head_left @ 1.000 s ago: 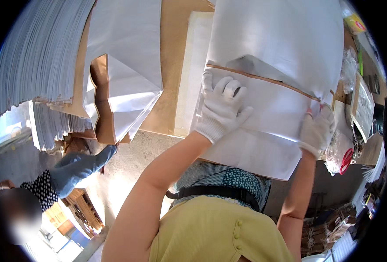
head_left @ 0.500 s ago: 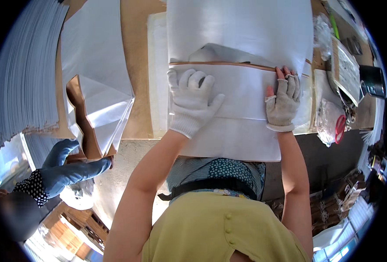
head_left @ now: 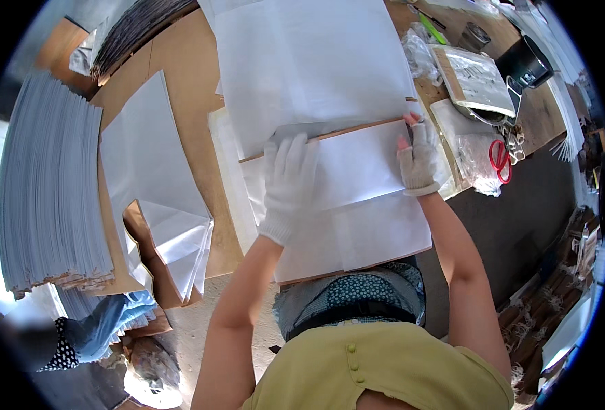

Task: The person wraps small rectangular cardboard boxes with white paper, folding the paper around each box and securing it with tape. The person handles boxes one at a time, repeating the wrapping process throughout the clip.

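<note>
In front of me a white paper piece (head_left: 364,222) with a brown inner side lies partly folded, its lower end hanging over the table's front edge. A brown strip shows along its upper fold, and a grey shadowed area lies just beyond it. My left hand (head_left: 287,181), in a white knit glove and slightly blurred, rests flat on the paper with its fingers at that fold. At the fold's right end my right hand (head_left: 420,160) lies on the paper's edge, thumb apart, bare fingertips poking from its glove. Large white sheets (head_left: 309,61) lie beyond both hands.
To the left stand a tall stack of pale sheets (head_left: 49,184) and an open white paper bag (head_left: 155,164) with brown inside. On the right are red-handled scissors (head_left: 500,162), clear plastic, a booklet (head_left: 476,80) and a dark cup (head_left: 524,63). Another person (head_left: 104,324) is at lower left.
The view has turned, so the table and paper appear tilted. My left hand's fingers have straightened and lie flatter along the fold. The right hand stays at the paper's right edge.
</note>
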The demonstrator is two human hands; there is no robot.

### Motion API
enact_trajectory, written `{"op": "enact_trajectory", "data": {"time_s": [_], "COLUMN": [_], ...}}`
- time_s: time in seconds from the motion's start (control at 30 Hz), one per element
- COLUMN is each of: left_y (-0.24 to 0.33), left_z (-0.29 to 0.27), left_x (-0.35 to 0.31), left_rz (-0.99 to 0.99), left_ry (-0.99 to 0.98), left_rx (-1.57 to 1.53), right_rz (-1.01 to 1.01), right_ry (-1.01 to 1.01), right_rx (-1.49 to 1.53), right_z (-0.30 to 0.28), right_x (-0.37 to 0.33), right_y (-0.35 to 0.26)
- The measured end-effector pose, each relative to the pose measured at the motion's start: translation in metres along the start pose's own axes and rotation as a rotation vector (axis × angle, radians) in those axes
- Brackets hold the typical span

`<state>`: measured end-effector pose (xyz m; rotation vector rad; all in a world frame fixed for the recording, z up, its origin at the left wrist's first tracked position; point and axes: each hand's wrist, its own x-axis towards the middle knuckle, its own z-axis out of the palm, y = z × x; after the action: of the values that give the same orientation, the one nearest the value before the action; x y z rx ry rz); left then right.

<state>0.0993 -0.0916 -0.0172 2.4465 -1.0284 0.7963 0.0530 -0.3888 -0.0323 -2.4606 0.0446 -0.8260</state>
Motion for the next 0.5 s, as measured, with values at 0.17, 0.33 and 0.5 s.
{"op": "enact_trajectory", "data": {"time_s": [0.17, 0.33, 0.5], "left_y": [0.015, 0.060, 0.115], "left_z": [-0.030, -0.102, -0.124], "left_x": [0.036, 0.035, 0.021], "left_rz": [-0.192, -0.079, 0.014], "left_ry": [-0.259, -0.270, -0.171], "left_rx": [-0.022, -0.105, -0.172], "right_rz": [-0.013, -0.298, -0.382], "right_ry": [-0.029, -0.246, -0.466], "right_rx": [0.097, 0.118, -0.103], "right_z": [-0.051, -0.103, -0.104], "right_x": [0.027, 0.049, 0.046], "right_y": [-0.044, -0.088, -0.094]}}
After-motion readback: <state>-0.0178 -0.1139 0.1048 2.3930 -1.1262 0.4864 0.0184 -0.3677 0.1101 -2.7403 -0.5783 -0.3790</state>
